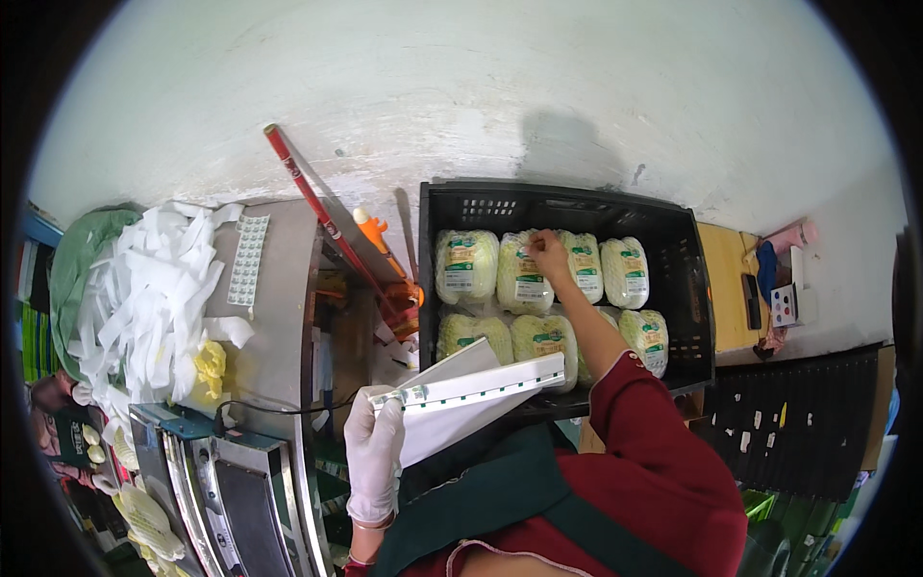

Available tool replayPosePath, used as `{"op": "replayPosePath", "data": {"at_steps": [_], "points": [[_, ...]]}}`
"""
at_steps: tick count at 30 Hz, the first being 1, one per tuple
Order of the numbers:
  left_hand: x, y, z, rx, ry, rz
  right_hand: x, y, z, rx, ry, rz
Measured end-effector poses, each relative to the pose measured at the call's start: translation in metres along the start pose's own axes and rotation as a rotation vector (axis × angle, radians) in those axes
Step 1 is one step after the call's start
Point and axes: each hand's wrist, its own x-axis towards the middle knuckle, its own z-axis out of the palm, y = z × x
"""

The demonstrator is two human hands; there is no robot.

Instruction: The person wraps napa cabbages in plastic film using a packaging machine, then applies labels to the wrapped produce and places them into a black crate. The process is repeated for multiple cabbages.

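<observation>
My left hand (373, 442), in a white glove, is closed on a stack of white label sheets (461, 423). Small green marks run along a folded edge of the sheets. My right hand (548, 252) is bare and reaches into a black plastic crate (704, 288). Its fingers are pinched together at the upper right of a wrapped cabbage (524, 284) in the far row; anything between them is too small to make out. Pale green cabbages in clear film, each with a green and yellow label, lie in two rows. My right forearm partly hides the near row.
Left of the crate, a metal table holds a heap of white paper strips (154, 288) and a sticker sheet (248, 260). A wrapping machine (240, 490) stands below it. A red pole (312, 197) leans on the wall. At far left another person's gloved hand (104, 483) shows near cabbages.
</observation>
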Motion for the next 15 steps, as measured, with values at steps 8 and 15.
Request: {"op": "replayPosePath", "data": {"at_steps": [8, 15], "points": [[0.022, -0.007, 0.047, 0.135, -0.049, 0.017, -0.017, -0.005, 0.01, -0.309, 0.248, -0.344], [0.041, -0.015, 0.074, 0.387, -0.061, 0.082, 0.001, -0.013, -0.05, 0.141, -0.002, -0.077]]}}
